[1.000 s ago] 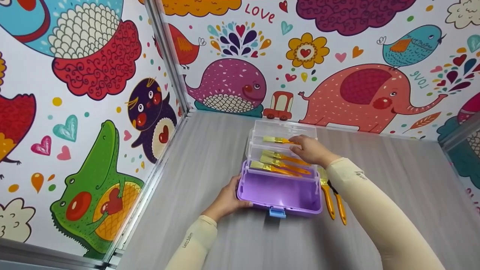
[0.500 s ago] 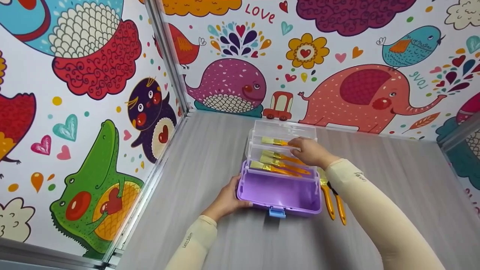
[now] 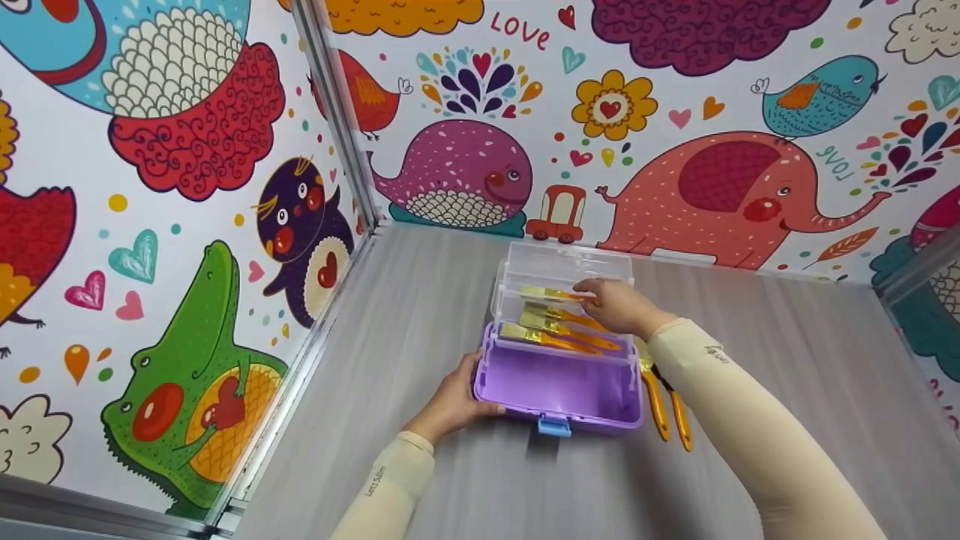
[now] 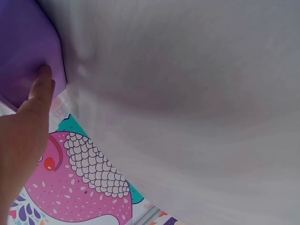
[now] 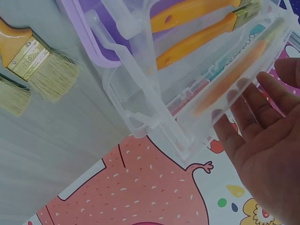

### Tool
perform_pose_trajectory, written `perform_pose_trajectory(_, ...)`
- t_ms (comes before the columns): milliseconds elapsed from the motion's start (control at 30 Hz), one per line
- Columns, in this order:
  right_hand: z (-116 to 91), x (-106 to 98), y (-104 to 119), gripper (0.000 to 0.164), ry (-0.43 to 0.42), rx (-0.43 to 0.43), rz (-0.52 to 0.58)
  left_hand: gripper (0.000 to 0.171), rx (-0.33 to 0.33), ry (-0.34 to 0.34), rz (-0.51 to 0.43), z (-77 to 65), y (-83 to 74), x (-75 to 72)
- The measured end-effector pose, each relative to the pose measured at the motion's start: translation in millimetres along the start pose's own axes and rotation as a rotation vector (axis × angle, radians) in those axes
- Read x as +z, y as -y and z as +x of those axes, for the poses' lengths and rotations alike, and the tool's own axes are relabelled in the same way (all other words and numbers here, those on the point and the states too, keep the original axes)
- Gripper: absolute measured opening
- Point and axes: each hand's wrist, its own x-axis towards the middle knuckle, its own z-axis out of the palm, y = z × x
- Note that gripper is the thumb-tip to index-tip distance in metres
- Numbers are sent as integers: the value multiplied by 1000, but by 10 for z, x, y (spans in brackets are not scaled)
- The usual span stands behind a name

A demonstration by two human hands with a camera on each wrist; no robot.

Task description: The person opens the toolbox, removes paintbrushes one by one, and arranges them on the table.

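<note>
A purple toolbox (image 3: 559, 384) stands with its translucent trays fanned out behind it. My left hand (image 3: 454, 401) grips its front left corner, thumb on the front wall and fingers on the side; in the left wrist view a finger (image 4: 42, 89) presses the purple wall. At the upper tray's right end is my right hand (image 3: 622, 304), fingers spread loosely over the tray edge in the right wrist view. A paintbrush (image 3: 551, 292) with an orange handle lies in that tray, seen blurred through its wall. The lower trays hold several more paintbrushes (image 3: 551, 337).
Two wider paintbrushes (image 3: 654, 401) lie on the grey table (image 3: 420, 300) right of the toolbox, partly under my right forearm. A blue latch (image 3: 554, 425) sticks out at the front. Patterned wall panels (image 3: 457, 172) stand behind and to the left.
The upper paintbrush has come down and toward me into the upper tray, and my right hand has lowered slightly with it. My left hand and the toolbox have stayed in place.
</note>
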Motion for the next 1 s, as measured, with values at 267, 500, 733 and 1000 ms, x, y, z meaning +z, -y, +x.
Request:
perform_pose_trajectory(267,15,27,14,35,-6,-27,-33,103,5,-3,4,11,1,-2)
perform_pose_trajectory(500,22,32,37,34,-6,13,-24,104,0,1,1,9,-3,-9)
perform_pose_trajectory(733,17,19,45,32,-43,-13,-23,103,21,-4,-19,9,-1,-7)
perform_pose_trajectory(1000,38,12,47,33,-33,-3,-20,104,24,-7,-17,4,-9,-9)
